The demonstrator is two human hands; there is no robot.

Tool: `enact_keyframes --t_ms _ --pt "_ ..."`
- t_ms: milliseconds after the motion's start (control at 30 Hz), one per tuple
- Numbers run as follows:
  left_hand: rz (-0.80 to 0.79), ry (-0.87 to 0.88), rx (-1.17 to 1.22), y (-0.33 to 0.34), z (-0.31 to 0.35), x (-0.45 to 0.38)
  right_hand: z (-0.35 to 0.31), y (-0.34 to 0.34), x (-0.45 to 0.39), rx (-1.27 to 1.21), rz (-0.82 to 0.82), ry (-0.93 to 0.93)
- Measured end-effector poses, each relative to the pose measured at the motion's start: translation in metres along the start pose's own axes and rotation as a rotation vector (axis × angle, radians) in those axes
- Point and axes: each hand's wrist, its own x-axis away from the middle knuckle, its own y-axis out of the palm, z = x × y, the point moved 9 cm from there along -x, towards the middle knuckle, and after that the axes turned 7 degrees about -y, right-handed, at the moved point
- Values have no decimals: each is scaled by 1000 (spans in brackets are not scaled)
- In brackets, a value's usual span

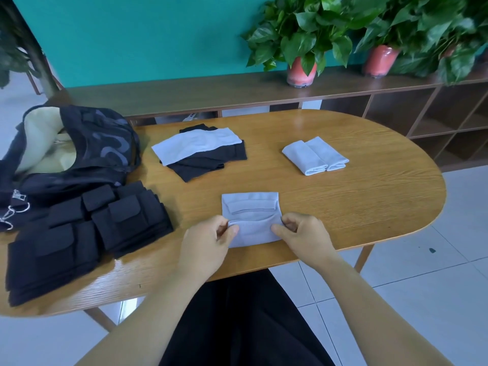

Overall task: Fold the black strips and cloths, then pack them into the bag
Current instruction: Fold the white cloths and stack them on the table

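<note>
Left hand (208,240) and right hand (303,235) are each pinching the grey cloth's (250,210) near fold on the bench (369,196), probably keeping the crease even.

the oval wooden counter (369,196) carries an open black bag (87,151), stacked folded black cloths (87,239), a flat grey cloth over black strips (196,146), two folded grey cloths (315,155) and a half-folded grey cloth (250,217).

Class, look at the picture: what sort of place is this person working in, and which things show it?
Probably an office or lounge: an oval wooden table, a long cubby shelf holding potted plants, and a tiled floor.
</note>
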Motion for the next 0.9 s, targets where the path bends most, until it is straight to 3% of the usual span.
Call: enact_keyframes --t_ms 267,533,700,833,900 --pt "128 -47 -332 3 12 -17 0 5 -5 354 179 53" --pt "169 -7 -567 6 19 -25 -3 3 1 424 351 -8" --pt "188 -30 -503 -3 9 -21 2 -6 7 362 399 15" --pt "368 231 -412 -14 26 -4 -33 -10 22 529 506 -278" --pt "346 417 -414 -4 41 11 -52 16 26 645 328 -484"
